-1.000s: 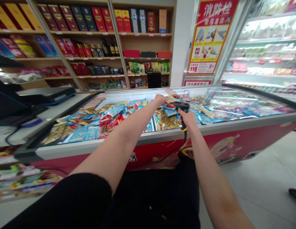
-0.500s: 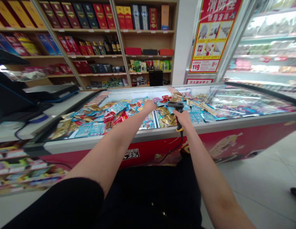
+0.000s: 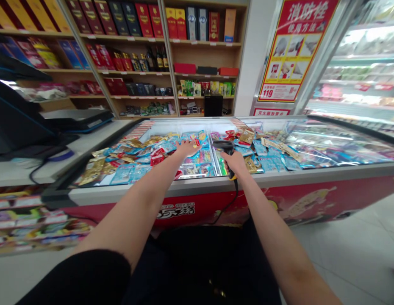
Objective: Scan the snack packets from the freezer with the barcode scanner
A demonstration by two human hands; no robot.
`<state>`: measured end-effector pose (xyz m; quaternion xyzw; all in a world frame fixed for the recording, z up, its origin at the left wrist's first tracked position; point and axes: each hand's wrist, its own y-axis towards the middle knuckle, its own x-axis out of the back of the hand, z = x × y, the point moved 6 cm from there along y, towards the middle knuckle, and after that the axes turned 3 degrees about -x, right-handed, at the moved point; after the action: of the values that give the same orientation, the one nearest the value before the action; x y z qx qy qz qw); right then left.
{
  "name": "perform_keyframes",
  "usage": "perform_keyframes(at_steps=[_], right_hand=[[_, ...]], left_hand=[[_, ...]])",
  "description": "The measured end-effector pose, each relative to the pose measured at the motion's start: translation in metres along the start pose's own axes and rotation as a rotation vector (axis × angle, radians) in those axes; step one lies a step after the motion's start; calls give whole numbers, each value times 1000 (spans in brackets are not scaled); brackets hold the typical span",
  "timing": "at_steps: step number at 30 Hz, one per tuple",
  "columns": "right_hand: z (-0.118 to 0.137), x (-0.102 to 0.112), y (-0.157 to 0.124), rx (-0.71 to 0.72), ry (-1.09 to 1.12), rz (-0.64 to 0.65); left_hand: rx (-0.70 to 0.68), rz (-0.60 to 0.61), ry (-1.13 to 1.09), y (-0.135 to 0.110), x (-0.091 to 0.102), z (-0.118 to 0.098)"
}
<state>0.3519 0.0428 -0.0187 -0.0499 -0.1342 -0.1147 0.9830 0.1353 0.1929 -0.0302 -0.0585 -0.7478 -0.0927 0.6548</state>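
Note:
My left hand (image 3: 186, 149) reaches over the chest freezer (image 3: 216, 180) with its fingers spread, just above packs of frozen treats. A blue pack with red and yellow print (image 3: 202, 138) lies close to its thumb; whether they touch I cannot tell. My right hand (image 3: 235, 164) is wrapped round the grip of a black barcode scanner (image 3: 224, 146), its head pointing left over the freezer's white divider (image 3: 212, 154). From the scanner's base a dark cable (image 3: 234, 195) hangs down the freezer front. Gold packs (image 3: 247, 136) and light blue packs (image 3: 269, 162) lie right of the scanner.
A counter (image 3: 15, 171) with a dark checkout machine (image 3: 19, 114) stands at the left. Behind the freezer rise wooden shelves (image 3: 203, 43) of boxes and bottles. A red fire-hydrant poster (image 3: 295, 51) and a bright chiller (image 3: 365, 63) are at the right.
My left hand has moved left and its fingers have spread. My right hand has shifted a little left with the scanner, closer to the divider. The view has shifted slightly.

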Motion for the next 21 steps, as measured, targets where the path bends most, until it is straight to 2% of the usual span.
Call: perform_keyframes(at_steps=[5, 8, 14, 16, 19, 21], right_hand=[[1, -19, 0, 37, 10, -19], [2, -28, -2, 42, -33, -12], [8, -36, -12, 48, -72, 16], [9, -36, -14, 54, -88, 3], [10, -37, -17, 62, -101, -10], [11, -36, -19, 64, -90, -9]], left_hand=[[-149, -9, -4, -30, -6, -14], [-218, -25, -49, -48, -1, -21], [-316, 78, -227, -69, 9, -28], [-335, 31, -283, -72, 17, -23], [-235, -130, -266, -70, 34, -3], [-99, -171, -189, -65, 42, 15]])
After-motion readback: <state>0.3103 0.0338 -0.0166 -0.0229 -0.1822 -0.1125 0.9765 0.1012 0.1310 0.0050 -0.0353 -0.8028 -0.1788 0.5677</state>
